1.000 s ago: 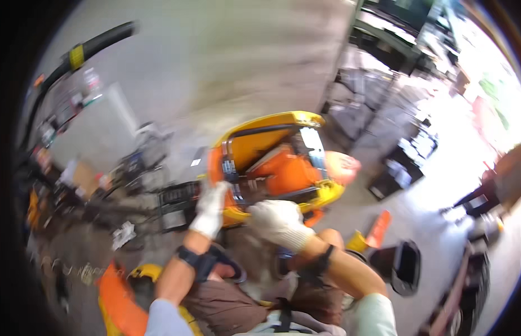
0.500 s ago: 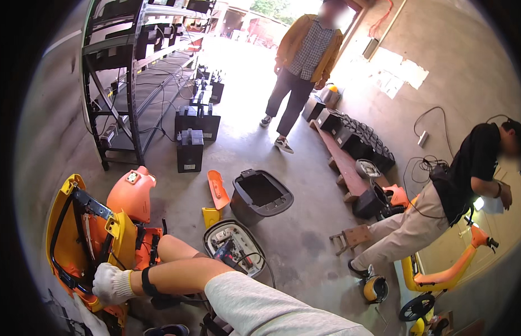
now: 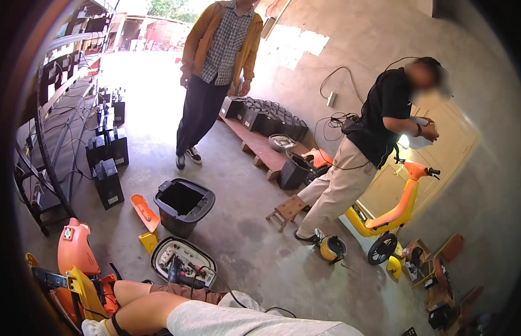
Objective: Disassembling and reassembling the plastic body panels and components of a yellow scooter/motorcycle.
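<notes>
My right arm, in a light grey sleeve with a black band near the wrist, reaches across the lower left. My right hand (image 3: 96, 327) wears a white knitted glove and is cut off at the lower edge, so its fingers are hidden. Nearest to it are yellow and orange scooter body panels (image 3: 86, 292) with a dark metal bracket. An orange rounded cover (image 3: 77, 248) stands just beyond them. My left hand is out of view. Past my arm, a drill (image 3: 174, 270) lies with a cable in a pale, dark-rimmed shell (image 3: 160, 246).
A black bin (image 3: 182, 224) stands ahead, with an orange curved panel (image 3: 144, 213) beside it. Battery boxes (image 3: 108, 185) line the shelf at left. One person (image 3: 221, 56) stands ahead; another (image 3: 383, 117) stands right, near a wooden stool (image 3: 287, 210) and a yellow-orange scooter (image 3: 395, 215).
My view has swung right, so the scene has shifted left and my gloved right hand has slid to the lower edge. The person ahead has come nearer.
</notes>
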Available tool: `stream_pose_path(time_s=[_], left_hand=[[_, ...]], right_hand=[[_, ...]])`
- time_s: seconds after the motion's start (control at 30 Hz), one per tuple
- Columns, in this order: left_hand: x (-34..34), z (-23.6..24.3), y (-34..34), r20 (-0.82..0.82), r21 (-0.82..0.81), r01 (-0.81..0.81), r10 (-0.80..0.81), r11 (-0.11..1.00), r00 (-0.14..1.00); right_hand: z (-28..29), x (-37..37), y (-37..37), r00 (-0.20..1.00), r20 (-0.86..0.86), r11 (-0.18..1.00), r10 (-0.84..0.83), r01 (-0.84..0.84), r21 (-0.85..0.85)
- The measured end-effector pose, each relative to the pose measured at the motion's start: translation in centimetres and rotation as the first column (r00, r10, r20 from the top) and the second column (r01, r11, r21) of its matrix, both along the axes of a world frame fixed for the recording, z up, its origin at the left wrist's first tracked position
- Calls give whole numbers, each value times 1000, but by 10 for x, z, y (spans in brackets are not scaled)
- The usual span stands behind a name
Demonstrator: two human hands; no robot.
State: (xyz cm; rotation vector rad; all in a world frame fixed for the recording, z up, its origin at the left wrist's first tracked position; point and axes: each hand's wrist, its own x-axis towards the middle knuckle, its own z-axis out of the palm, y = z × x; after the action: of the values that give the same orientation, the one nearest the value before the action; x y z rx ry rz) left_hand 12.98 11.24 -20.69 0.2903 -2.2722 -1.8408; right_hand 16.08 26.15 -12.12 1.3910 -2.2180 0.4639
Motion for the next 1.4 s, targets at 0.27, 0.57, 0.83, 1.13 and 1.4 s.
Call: stream_pose_path(time_s=[0.27, 0.57, 0.83, 1.13, 1.4], left_hand=[[-14, -21, 1, 6, -26, 13, -13, 1000, 1000], [-15, -34, -6, -19, -56, -5, 4, 998, 1000], [30, -77, -115, -99, -64, -205, 198, 977, 975], [72, -53, -96, -216, 285, -371, 437, 884, 873], [69, -7, -97, -289, 737, -19, 340, 676, 895]], right_hand=[[-14, -9, -16, 999, -17, 997, 42, -43, -64], [0, -3, -15, 992, 124, 999, 40, -43, 28], [53, 14, 3, 779, 578, 922, -243, 0, 388], [35, 13, -28, 954, 282, 958, -104, 19, 287], [15, 10, -50, 986, 138, 992, 95, -105, 65]])
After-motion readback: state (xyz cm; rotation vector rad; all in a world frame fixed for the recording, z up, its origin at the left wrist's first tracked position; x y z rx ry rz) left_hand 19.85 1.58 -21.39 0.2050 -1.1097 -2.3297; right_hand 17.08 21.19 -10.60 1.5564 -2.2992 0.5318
